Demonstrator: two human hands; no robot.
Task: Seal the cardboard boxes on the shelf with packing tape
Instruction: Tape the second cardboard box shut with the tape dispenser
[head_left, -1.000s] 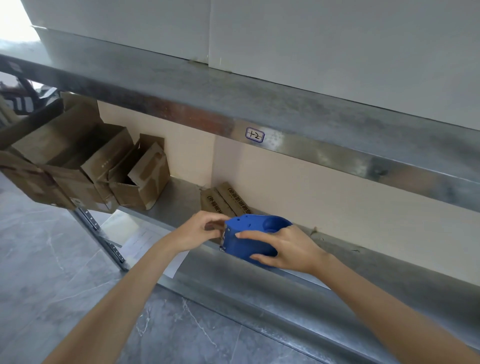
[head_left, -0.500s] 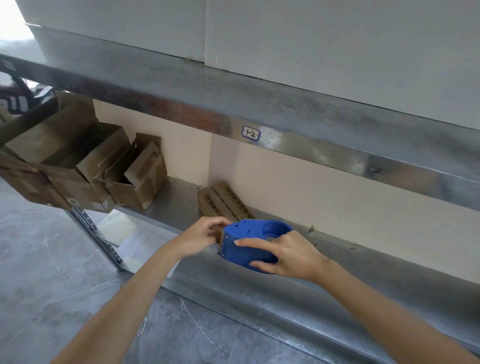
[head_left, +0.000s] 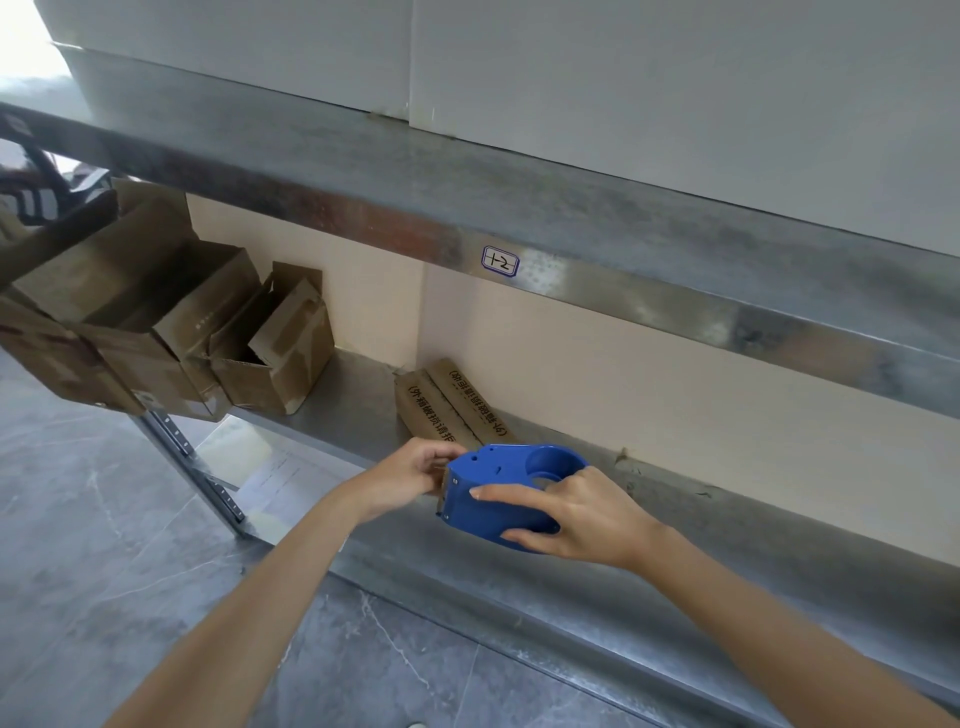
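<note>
— From the head camera, where is the tape?

— In a blue tape dispenser, held in the air just in front of the lower shelf of a metal rack. The right hand grips it from the side, fingers laid across its flat face and thumb curled underneath.

— And the other one?

— The left hand has its fingers curled on the dispenser's front edge. Whether they pinch a tape end there I cannot tell.

— The boxes?

— A flattened cardboard box lies on the lower shelf just behind the hands, against the back wall. Each of its two flaps carries a printed line of Chinese characters in brackets. Further left stand several open cardboard boxes, flaps up, the outermost ones hanging over the shelf's end.

— Any other writing?

— A small label on the front edge of the upper shelf reads "1-2", handwritten inside a blue border. White boxes sit on that upper shelf. Beneath the rack a sheet of paper lies on the grey marbled floor; its print is too small to read.
</note>
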